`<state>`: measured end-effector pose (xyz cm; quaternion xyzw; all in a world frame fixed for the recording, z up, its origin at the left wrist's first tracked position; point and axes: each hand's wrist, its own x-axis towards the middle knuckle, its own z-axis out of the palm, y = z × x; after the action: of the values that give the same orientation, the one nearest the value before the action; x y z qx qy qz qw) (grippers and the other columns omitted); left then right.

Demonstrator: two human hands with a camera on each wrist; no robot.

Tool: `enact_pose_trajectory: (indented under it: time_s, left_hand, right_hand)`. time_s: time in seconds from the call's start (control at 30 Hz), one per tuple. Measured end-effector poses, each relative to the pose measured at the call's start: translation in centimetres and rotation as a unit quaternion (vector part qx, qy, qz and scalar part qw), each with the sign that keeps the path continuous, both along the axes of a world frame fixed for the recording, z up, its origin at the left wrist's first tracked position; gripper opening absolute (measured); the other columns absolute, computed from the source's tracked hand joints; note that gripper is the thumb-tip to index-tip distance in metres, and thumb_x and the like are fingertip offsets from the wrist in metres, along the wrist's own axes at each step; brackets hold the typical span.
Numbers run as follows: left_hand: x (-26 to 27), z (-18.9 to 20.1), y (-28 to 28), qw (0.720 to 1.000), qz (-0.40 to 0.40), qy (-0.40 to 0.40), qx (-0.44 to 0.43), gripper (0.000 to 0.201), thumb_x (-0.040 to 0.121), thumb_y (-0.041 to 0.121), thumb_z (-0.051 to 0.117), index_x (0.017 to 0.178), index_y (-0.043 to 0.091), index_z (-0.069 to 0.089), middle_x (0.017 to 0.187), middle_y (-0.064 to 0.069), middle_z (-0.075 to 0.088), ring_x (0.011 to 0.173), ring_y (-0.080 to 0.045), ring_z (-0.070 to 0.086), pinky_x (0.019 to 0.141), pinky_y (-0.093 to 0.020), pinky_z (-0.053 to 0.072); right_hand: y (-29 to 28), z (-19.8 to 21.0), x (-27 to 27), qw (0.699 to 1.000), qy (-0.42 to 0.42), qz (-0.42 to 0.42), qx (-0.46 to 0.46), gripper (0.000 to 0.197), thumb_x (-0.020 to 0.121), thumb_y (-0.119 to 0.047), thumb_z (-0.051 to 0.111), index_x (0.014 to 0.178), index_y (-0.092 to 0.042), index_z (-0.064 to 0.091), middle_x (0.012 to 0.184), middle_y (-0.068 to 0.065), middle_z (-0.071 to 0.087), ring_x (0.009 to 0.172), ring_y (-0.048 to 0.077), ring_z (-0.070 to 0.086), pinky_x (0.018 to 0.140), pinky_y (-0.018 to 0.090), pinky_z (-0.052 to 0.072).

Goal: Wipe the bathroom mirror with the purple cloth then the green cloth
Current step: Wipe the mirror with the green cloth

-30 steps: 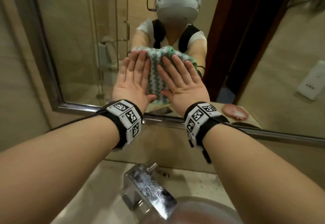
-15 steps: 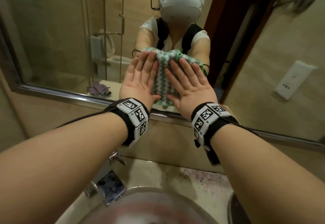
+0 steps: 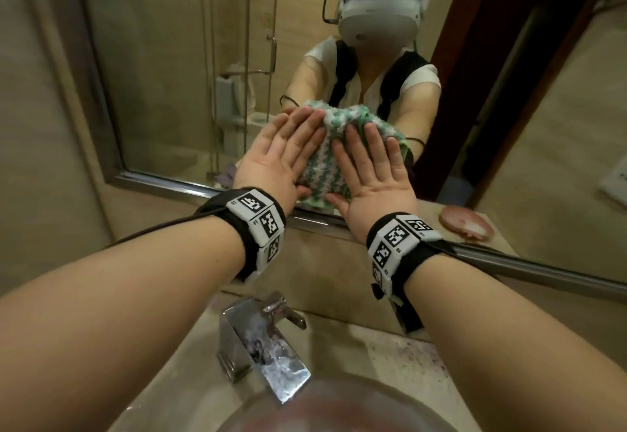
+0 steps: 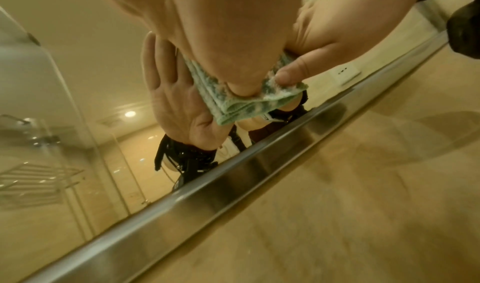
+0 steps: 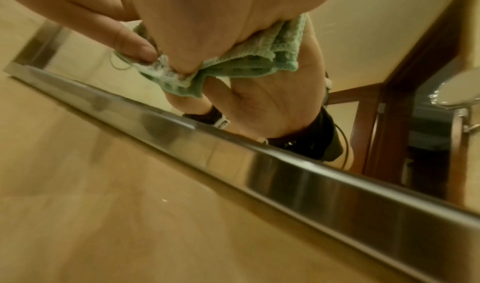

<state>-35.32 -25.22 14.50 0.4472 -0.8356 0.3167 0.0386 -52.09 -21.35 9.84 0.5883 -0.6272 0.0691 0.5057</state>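
Note:
The folded green-and-white cloth (image 3: 322, 163) lies flat against the mirror (image 3: 163, 58), low down by its metal bottom frame (image 3: 529, 267). My left hand (image 3: 285, 150) presses its left part with straight fingers. My right hand (image 3: 369, 160) presses its right part the same way. In the left wrist view my left palm (image 4: 215, 41) bears on the cloth (image 4: 233, 104). In the right wrist view my right palm (image 5: 207, 20) bears on the cloth (image 5: 249, 65). The purple cloth (image 3: 226, 173) shows only as a reflection, left of my left wrist.
A chrome faucet (image 3: 261, 346) and the round basin (image 3: 339, 411) sit directly below my forearms. A pink soap dish (image 3: 466, 226) rests on the counter to the right, against the mirror. Beige wall borders the mirror's left edge.
Both hands slid the green cloth to the right across the glass, then back a little to the left. They stayed flat on it throughout.

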Motion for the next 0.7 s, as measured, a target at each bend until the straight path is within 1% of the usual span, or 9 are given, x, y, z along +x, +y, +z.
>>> enact_pose_trajectory:
  time_s: [0.07, 0.1, 0.17, 0.23, 0.33, 0.43, 0.5, 0.57, 0.7]
  left_hand:
    - [2.3, -0.2, -1.1, 1.000, 0.021, 0.005, 0.001, 0.093, 0.094, 0.059, 0.010, 0.104, -0.006, -0.055, 0.109, -0.023, -0.060, 0.117, -0.027, -0.046, 0.103, -0.041, -0.025]
    - [3.5, -0.3, -1.9, 0.999, 0.034, 0.008, 0.002, 0.092, 0.094, 0.059, 0.009, 0.104, -0.006, -0.055, 0.110, -0.023, -0.059, 0.120, -0.027, -0.044, 0.103, -0.042, -0.025]
    - [5.5, -0.3, -3.2, 0.999, 0.042, 0.013, 0.001, 0.090, 0.094, 0.059, 0.008, 0.104, -0.006, -0.054, 0.111, -0.023, -0.058, 0.131, -0.028, -0.037, 0.103, -0.042, -0.025]
    - [7.7, -0.4, -4.7, 0.999, 0.051, 0.017, -0.003, 0.090, 0.093, 0.060, 0.007, 0.104, -0.007, -0.053, 0.111, -0.023, -0.057, 0.136, -0.029, -0.031, 0.103, -0.042, -0.025]
    - [11.0, -0.7, -6.8, 0.997, 0.074, 0.025, -0.006, 0.091, 0.093, 0.061, 0.008, 0.108, -0.006, -0.052, 0.112, -0.023, -0.057, 0.138, -0.029, -0.029, 0.102, -0.042, -0.025]
    - [14.5, -1.1, -8.8, 0.995, 0.091, 0.048, -0.002, 0.086, 0.093, 0.061, 0.010, 0.119, 0.000, -0.045, 0.114, -0.018, -0.057, 0.138, -0.025, -0.029, 0.103, -0.039, -0.028]
    - [16.6, -1.3, -10.0, 0.994, 0.094, 0.050, -0.003, 0.084, 0.093, 0.061, 0.010, 0.122, 0.002, -0.043, 0.118, -0.016, -0.056, 0.139, -0.024, -0.028, 0.103, -0.037, -0.029]
    - [18.2, -1.6, -10.8, 0.994, 0.102, 0.046, 0.002, 0.081, 0.094, 0.060, 0.009, 0.126, 0.002, -0.039, 0.124, -0.014, -0.052, 0.139, -0.024, -0.028, 0.105, -0.037, -0.026]
    - [19.6, -2.2, -11.2, 0.993, 0.112, 0.036, 0.007, 0.078, 0.096, 0.056, 0.007, 0.127, 0.000, -0.036, 0.130, -0.015, -0.045, 0.138, -0.026, -0.029, 0.107, -0.039, -0.022]
  right_hand:
    - [-1.8, 0.0, 2.2, 1.000, 0.000, 0.026, 0.001, 0.083, 0.080, -0.054, 0.022, 0.148, -0.014, -0.004, 0.151, 0.004, 0.009, 0.142, 0.025, -0.017, 0.113, 0.038, -0.017]
    - [-2.7, -0.1, 3.4, 0.999, 0.000, 0.038, 0.002, 0.082, 0.080, -0.054, 0.023, 0.148, -0.014, 0.001, 0.151, 0.004, 0.008, 0.141, 0.025, -0.014, 0.113, 0.038, -0.016]
    - [-4.2, 0.0, 5.5, 0.999, -0.006, 0.053, 0.001, 0.079, 0.078, -0.053, 0.027, 0.145, -0.014, 0.012, 0.150, 0.004, 0.012, 0.140, 0.027, 0.000, 0.114, 0.038, -0.012]
    - [-5.7, 0.0, 7.8, 0.998, -0.003, 0.058, 0.009, 0.079, 0.078, -0.053, 0.030, 0.144, -0.013, 0.016, 0.152, 0.005, 0.019, 0.138, 0.027, 0.010, 0.113, 0.039, -0.010]
    - [-8.0, 0.3, 11.3, 0.997, 0.014, 0.071, 0.023, 0.082, 0.078, -0.055, 0.041, 0.145, -0.013, 0.020, 0.151, 0.006, 0.030, 0.137, 0.025, 0.014, 0.113, 0.039, -0.008]
    - [-10.2, 0.4, 14.7, 0.996, 0.019, 0.078, 0.032, 0.088, 0.074, -0.056, 0.059, 0.145, -0.014, 0.029, 0.151, 0.004, 0.030, 0.138, 0.023, 0.014, 0.113, 0.038, -0.007]
    - [-11.3, 0.3, 16.7, 0.997, 0.020, 0.066, 0.036, 0.090, 0.071, -0.056, 0.063, 0.145, -0.015, 0.030, 0.151, 0.003, 0.030, 0.138, 0.022, 0.013, 0.113, 0.038, -0.007]
    - [-12.1, 0.2, 18.3, 0.997, 0.023, 0.059, 0.040, 0.092, 0.070, -0.057, 0.064, 0.145, -0.016, 0.030, 0.151, 0.002, 0.030, 0.137, 0.022, 0.014, 0.113, 0.038, -0.007]
    - [-13.0, -0.1, 20.7, 0.997, 0.018, 0.043, 0.057, 0.092, 0.068, -0.056, 0.065, 0.144, -0.016, 0.031, 0.150, 0.001, 0.032, 0.137, 0.022, 0.014, 0.113, 0.039, -0.006]
